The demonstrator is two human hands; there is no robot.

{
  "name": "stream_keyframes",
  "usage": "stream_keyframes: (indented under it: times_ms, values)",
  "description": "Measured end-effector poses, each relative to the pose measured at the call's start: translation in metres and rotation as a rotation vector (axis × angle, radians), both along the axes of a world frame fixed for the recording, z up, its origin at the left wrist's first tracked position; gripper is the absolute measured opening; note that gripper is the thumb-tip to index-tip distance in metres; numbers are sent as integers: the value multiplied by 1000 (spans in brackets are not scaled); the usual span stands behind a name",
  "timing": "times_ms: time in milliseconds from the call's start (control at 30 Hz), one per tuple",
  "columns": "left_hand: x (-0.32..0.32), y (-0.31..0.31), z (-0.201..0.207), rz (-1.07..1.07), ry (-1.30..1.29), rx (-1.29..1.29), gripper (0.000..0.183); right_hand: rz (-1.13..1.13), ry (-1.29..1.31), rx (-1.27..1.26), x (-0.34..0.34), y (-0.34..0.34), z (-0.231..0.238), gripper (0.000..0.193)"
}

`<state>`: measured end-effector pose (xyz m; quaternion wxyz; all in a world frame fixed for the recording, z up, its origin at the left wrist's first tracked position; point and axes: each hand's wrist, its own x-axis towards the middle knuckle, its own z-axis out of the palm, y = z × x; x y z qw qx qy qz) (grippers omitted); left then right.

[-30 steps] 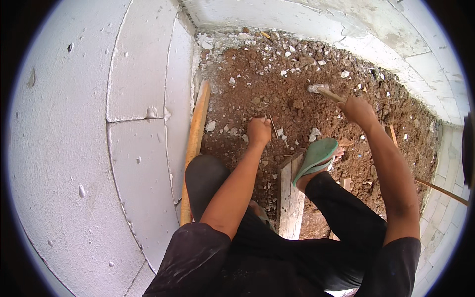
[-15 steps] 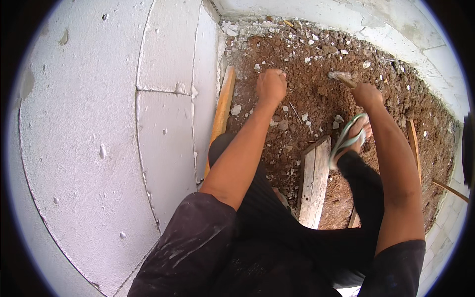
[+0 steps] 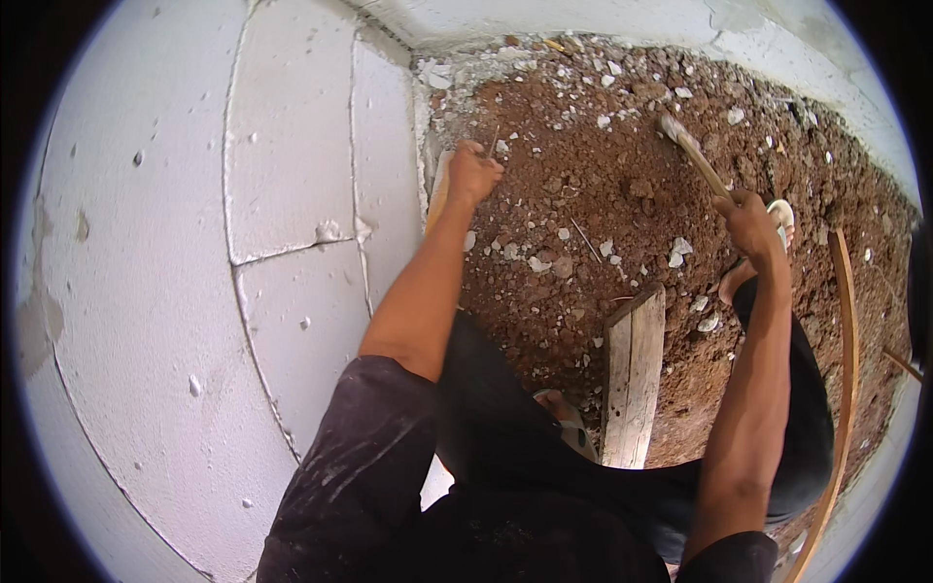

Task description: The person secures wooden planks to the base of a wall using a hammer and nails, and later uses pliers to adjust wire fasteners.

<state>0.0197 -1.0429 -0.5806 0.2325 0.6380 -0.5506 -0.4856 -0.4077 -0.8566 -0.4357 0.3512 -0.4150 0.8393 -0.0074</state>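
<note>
My left hand [image 3: 474, 175] is closed near the wall corner, above the soil. A thin, nail-like piece [image 3: 495, 142] sticks up from its fingers; its exact kind is too small to tell. Right beside that hand, a wooden plank [image 3: 440, 189] stands along the white wall, partly covered by the hand and forearm. On the other side, my right hand [image 3: 753, 228] grips a wooden handle [image 3: 698, 160] that points up and left over the dirt. The far end of the handle is pale and worn, and I cannot tell whether a tool head is on it.
White block walls [image 3: 292, 126] close in the left and far sides. Brown soil [image 3: 554, 185] with pale rubble covers the ground. A weathered board [image 3: 634, 374] lies between my legs, and a long wooden strip [image 3: 844, 350] runs at the right. My sandalled right foot [image 3: 777, 223] rests on the soil.
My left hand has moved left and slightly down, toward the plank by the wall. My right hand has moved right and down with the wooden handle. My right foot has shifted right.
</note>
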Motion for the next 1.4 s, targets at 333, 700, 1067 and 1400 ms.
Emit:
stream_keyframes:
  times_ms: [333, 700, 1067, 1400]
  values:
    - [26, -75, 24, -682, -410, -44, 14, -987, -940, -633, 202, 8, -37, 30]
    - [44, -81, 5, -937, -703, -264, 25, -902, -933, -664, 260, 20, -56, 31]
    - [-17, -20, 3, -66, 177, 132, 21, -845, -806, -643, 261, 22, -51, 29]
    - [-41, 28, -20, 756, 865, 520, 36, -906, -865, -746, 262, 5, -28, 24]
